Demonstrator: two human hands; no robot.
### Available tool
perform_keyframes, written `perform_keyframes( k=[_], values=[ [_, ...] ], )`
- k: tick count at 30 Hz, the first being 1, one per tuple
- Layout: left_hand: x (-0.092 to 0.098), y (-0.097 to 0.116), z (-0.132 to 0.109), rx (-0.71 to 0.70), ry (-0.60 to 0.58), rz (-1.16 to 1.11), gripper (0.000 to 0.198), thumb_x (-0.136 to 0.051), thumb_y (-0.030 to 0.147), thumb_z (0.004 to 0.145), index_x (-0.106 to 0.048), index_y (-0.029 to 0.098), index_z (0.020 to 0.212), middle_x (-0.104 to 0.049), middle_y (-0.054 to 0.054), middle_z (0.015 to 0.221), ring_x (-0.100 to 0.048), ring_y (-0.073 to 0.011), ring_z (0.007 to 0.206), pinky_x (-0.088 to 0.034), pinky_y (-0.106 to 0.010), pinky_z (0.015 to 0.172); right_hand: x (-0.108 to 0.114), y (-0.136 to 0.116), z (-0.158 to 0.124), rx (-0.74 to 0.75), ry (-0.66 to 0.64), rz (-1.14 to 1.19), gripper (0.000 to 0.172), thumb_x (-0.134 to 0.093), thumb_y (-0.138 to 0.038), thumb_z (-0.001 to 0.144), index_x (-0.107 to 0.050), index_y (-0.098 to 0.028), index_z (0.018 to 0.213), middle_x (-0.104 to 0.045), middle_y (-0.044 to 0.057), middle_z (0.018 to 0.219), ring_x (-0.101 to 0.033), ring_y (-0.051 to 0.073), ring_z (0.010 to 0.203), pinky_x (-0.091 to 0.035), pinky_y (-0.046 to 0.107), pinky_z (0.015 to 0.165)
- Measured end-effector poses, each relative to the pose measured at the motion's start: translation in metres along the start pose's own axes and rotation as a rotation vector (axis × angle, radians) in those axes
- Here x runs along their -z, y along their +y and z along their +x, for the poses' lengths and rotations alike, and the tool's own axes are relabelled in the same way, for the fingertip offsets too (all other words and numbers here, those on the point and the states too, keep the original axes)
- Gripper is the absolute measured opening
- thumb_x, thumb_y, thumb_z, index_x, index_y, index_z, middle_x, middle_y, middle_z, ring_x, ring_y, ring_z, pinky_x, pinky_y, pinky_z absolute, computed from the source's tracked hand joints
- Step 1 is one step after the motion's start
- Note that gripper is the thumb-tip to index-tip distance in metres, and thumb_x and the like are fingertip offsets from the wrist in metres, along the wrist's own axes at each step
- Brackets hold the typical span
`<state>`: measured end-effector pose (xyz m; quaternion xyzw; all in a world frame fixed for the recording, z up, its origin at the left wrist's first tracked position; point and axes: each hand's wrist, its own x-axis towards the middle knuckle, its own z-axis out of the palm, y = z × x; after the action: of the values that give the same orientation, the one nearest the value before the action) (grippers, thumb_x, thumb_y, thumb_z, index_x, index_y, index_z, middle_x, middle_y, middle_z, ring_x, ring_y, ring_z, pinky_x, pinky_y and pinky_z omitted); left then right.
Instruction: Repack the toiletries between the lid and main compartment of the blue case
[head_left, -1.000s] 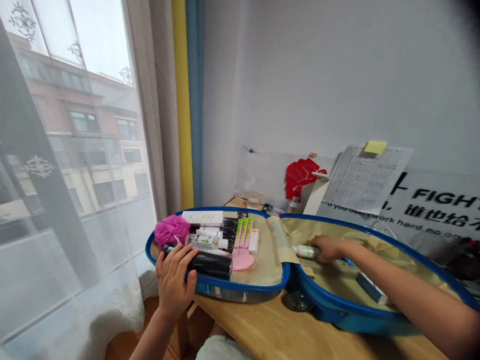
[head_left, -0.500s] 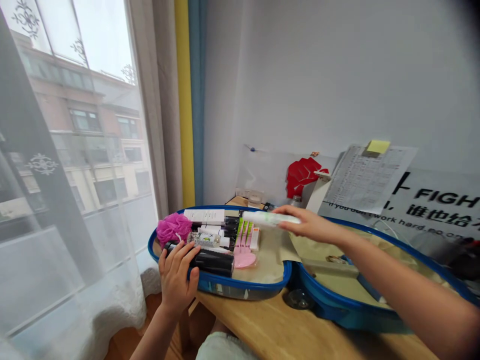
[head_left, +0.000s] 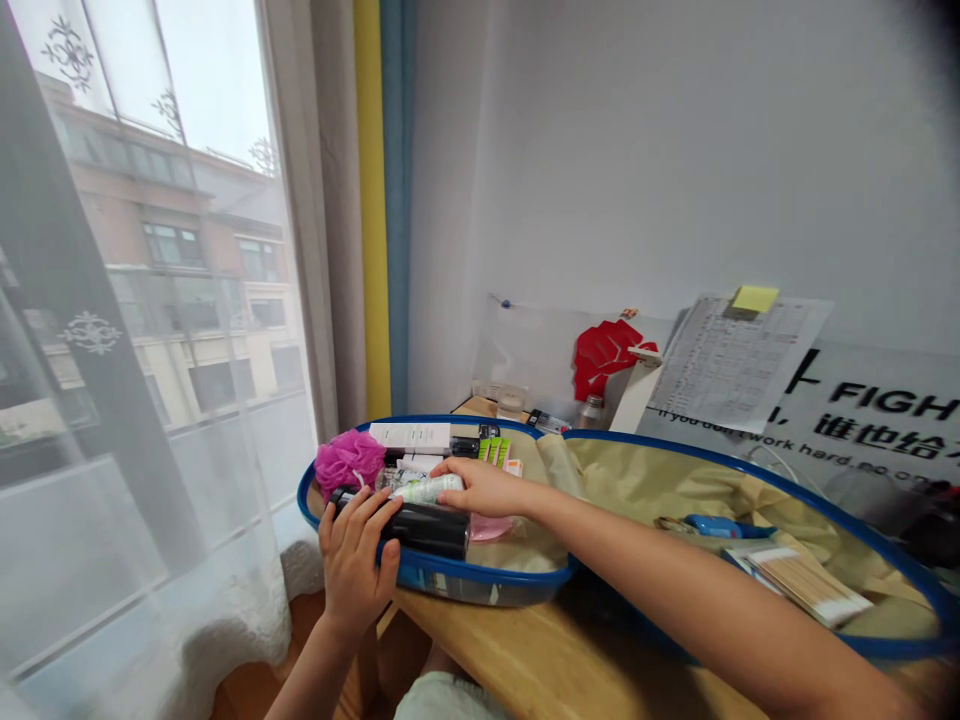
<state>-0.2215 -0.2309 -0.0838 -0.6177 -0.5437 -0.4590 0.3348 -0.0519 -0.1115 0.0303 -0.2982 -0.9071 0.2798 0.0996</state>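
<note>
An open blue-rimmed case [head_left: 517,572] with beige lining lies on a wooden table. In its left half, my left hand [head_left: 357,556] curves its fingers over the end of a black cylindrical bottle [head_left: 427,528], thumb at the near side. My right hand [head_left: 472,484] grips a slim white tube with green print [head_left: 429,489] just behind the bottle, over a clear bottle that it partly covers. A pink bath puff [head_left: 349,458] fills the left end. White boxes [head_left: 410,437] and green-and-pink packets [head_left: 495,450] sit farther back; a pink item [head_left: 491,528] is partly hidden by my right hand.
The case's right half holds a blue tube [head_left: 724,526] and a pack of cotton swabs [head_left: 821,588]. Behind the case stand a small bottle [head_left: 592,410] and a wall with papers [head_left: 742,360]. A curtained window [head_left: 165,330] is at left; the table edge [head_left: 480,645] is near.
My right hand has carried the white tube left and down into the case's left half, beside the black bottle. My left hand stays on the black bottle.
</note>
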Motion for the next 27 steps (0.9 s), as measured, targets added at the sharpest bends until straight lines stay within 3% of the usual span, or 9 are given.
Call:
perform_keyframes(
  k=[7, 11, 17, 22, 27],
  values=[
    [0.000, 0.001, 0.001, -0.002, 0.008, -0.003, 0.035, -0.040, 0.027, 0.088, -0.056, 0.020, 0.119, -0.062, -0.010, 0.118, -0.047, -0.0246, 0.122, -0.017, -0.045, 0.112, 0.003, 0.002, 0.004, -0.010, -0.127, 0.097, 0.054, -0.061, -0.018, 0.070, -0.060, -0.020, 0.124, -0.066, -0.001, 0.081, -0.056, 0.011, 0.066, -0.045, 0.025, 0.066],
    [0.000, 0.001, 0.001, -0.007, 0.003, 0.002, 0.035, -0.040, 0.026, 0.088, -0.055, 0.020, 0.119, -0.063, -0.010, 0.118, -0.048, -0.0248, 0.121, -0.017, -0.045, 0.112, -0.001, 0.004, 0.007, -0.015, -0.091, 0.143, 0.042, -0.065, -0.015, 0.066, -0.069, -0.021, 0.108, -0.068, 0.000, 0.090, -0.057, 0.011, 0.075, -0.045, 0.022, 0.068],
    [0.001, 0.001, 0.002, -0.002, 0.008, 0.003, 0.035, -0.040, 0.026, 0.087, -0.057, 0.021, 0.118, -0.063, -0.009, 0.116, -0.049, -0.0243, 0.119, -0.017, -0.044, 0.112, 0.004, 0.002, 0.005, -0.028, -0.035, 0.217, 0.026, -0.066, -0.019, 0.069, -0.070, -0.018, 0.094, -0.068, 0.000, 0.083, -0.058, 0.010, 0.073, -0.047, 0.023, 0.068],
    [0.000, 0.001, 0.000, 0.002, 0.011, -0.010, 0.036, -0.040, 0.027, 0.088, -0.057, 0.021, 0.119, -0.063, -0.009, 0.118, -0.048, -0.0245, 0.122, -0.016, -0.045, 0.112, 0.059, 0.018, -0.021, -0.053, 0.053, 0.277, 0.028, -0.056, -0.031, 0.079, -0.066, -0.018, 0.102, -0.069, 0.004, 0.090, -0.062, 0.011, 0.075, -0.051, 0.025, 0.071],
    [-0.001, -0.001, -0.001, 0.010, 0.013, -0.019, 0.037, -0.040, 0.029, 0.088, -0.056, 0.022, 0.121, -0.063, -0.009, 0.118, -0.048, -0.0245, 0.122, -0.016, -0.045, 0.113, 0.126, 0.083, -0.079, -0.332, 0.249, -0.013, 0.035, -0.050, -0.033, 0.081, -0.063, -0.017, 0.110, -0.069, 0.006, 0.091, -0.064, 0.013, 0.081, -0.050, 0.025, 0.075]
  ],
)
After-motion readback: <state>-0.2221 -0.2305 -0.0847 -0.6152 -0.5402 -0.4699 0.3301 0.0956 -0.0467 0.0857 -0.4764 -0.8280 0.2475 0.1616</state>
